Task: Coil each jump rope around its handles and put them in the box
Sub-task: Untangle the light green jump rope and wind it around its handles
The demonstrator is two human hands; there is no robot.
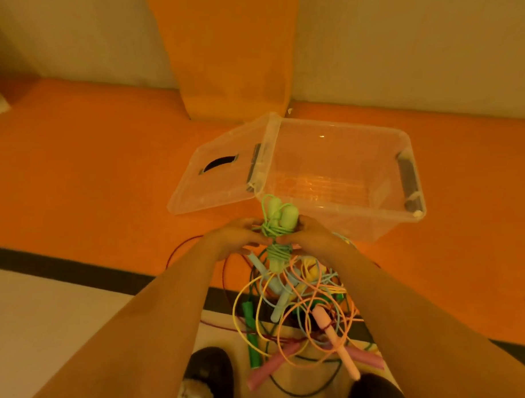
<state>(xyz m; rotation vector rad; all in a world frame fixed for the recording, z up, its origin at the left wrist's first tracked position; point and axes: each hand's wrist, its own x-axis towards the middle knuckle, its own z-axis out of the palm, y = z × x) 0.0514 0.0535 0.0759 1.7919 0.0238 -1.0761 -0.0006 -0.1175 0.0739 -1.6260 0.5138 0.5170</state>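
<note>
Head view looks down on a pale green jump rope [279,229] held just in front of the near left corner of the clear box [338,215]. Its two handles [286,214] lie side by side. Their long axis runs away from the person towards the box, with the rounded ends pointing at that corner and almost reaching the rim. The green cord [278,252] is wound crosswise round the pair in two bunches. One bunch sits at the middle between the hands and the other sits further back from the box.

Both forearms reach forward from the bottom of the frame and meet at the bundle. The left hand [242,238] grips it from the side away from the box's middle, with its fingers curled in against the wound cord. The right hand [310,236] clasps the opposite side, with its fingertips on the wrapped middle and its knuckles just short of the box's near wall. The rope is clamped between the two hands and is not in the box.

The box stands open on the orange floor [77,177]. Its clear lid [214,179] is propped at a tilt against the box's left side. A pile of loose ropes [299,307] lies on the near side of the box, under the wrists. It is a tangle of yellow, orange, blue, green and red cords with pink, blue and dark green handles among them. Beyond the pile, well away from the box, are two dark shoes [210,372].
</note>
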